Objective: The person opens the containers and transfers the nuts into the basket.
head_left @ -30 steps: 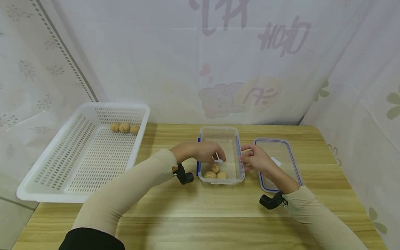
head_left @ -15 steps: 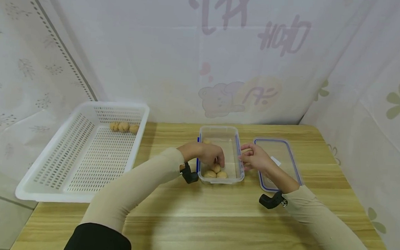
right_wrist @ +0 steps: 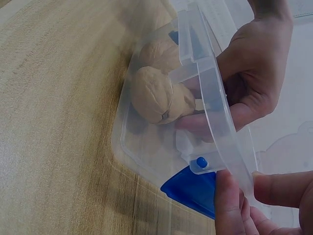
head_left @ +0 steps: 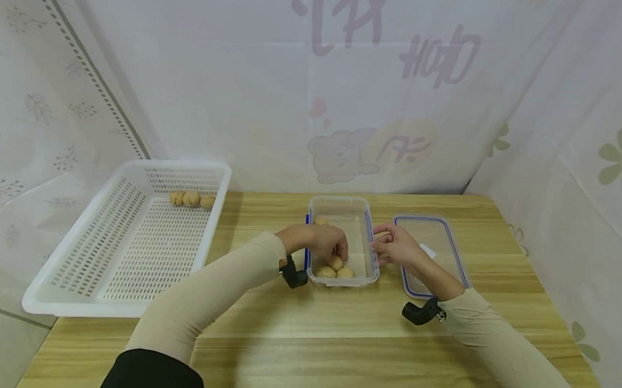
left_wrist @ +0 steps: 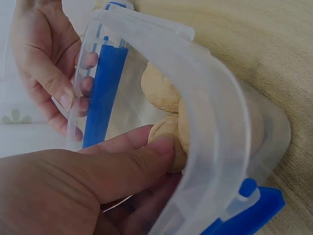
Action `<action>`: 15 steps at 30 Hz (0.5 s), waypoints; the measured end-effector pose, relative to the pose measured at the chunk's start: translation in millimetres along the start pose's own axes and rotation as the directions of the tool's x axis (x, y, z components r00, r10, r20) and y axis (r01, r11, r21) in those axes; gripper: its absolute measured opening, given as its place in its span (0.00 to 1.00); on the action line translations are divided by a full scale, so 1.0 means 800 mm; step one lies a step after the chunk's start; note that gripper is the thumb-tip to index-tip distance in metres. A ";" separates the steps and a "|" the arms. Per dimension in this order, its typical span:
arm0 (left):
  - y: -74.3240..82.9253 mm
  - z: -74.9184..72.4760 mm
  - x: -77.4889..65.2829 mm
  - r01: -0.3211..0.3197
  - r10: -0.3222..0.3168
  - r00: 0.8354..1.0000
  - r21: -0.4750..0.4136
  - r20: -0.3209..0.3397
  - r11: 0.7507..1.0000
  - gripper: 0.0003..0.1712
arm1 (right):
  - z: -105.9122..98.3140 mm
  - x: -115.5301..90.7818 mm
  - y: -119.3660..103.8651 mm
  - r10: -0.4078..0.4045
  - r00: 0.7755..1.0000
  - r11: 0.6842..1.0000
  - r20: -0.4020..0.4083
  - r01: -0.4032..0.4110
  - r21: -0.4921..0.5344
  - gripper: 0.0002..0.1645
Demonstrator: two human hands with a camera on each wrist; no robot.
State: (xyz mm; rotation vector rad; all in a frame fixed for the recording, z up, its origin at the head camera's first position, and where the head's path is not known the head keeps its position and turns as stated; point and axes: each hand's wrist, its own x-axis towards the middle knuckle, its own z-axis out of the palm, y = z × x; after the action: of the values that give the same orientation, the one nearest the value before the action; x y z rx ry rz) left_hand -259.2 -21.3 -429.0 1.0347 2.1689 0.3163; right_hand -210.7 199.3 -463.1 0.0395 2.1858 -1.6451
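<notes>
A clear plastic food container (head_left: pixel 366 277) with blue side clips stands uncovered on the table. My left hand (head_left: pixel 325 240) reaches inside it, thumb and fingers pinching a walnut (left_wrist: pixel 165 126). That walnut lies against other walnuts (head_left: pixel 326 271) at the container's near end. One more walnut (head_left: pixel 321 221) shows farther back, by the left wall. At the right wall, my right hand (head_left: pixel 397 245) pinches the rim between thumb and fingers, beside a blue clip (left_wrist: pixel 105 93). In the right wrist view, the left fingertips are partly seen through the cloudy plastic.
To the left stands a white perforated basket (head_left: pixel 120 308) with several walnuts (head_left: pixel 191 198) in its far right corner. The container's lid (head_left: pixel 420 226), edged in blue, lies on the table right of the container, partly under the right hand. A printed cloth (head_left: pixel 274 98) hangs behind the table.
My left hand has moved slightly right and down onto the walnut in the container. A walnut behind that hand has come into sight. The right hand has stayed at the rim.
</notes>
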 end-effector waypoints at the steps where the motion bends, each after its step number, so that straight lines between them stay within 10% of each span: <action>1: 0.000 0.001 0.000 -0.001 0.001 1.000 -0.003 -0.005 1.000 0.15 | 0.000 0.000 0.000 0.001 1.000 1.000 -0.001 -0.001 0.000 0.25; 15: -0.001 0.005 0.005 -0.004 0.004 1.000 0.000 -0.011 1.000 0.15 | 0.001 0.002 0.001 0.013 1.000 1.000 -0.011 -0.013 -0.018 0.24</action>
State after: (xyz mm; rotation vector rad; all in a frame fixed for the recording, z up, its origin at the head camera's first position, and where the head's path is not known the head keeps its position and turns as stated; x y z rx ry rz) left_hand -258.5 -19.6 -434.6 1.0397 2.1763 0.3248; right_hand -211.8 198.8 -464.4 0.0575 2.2036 -1.6222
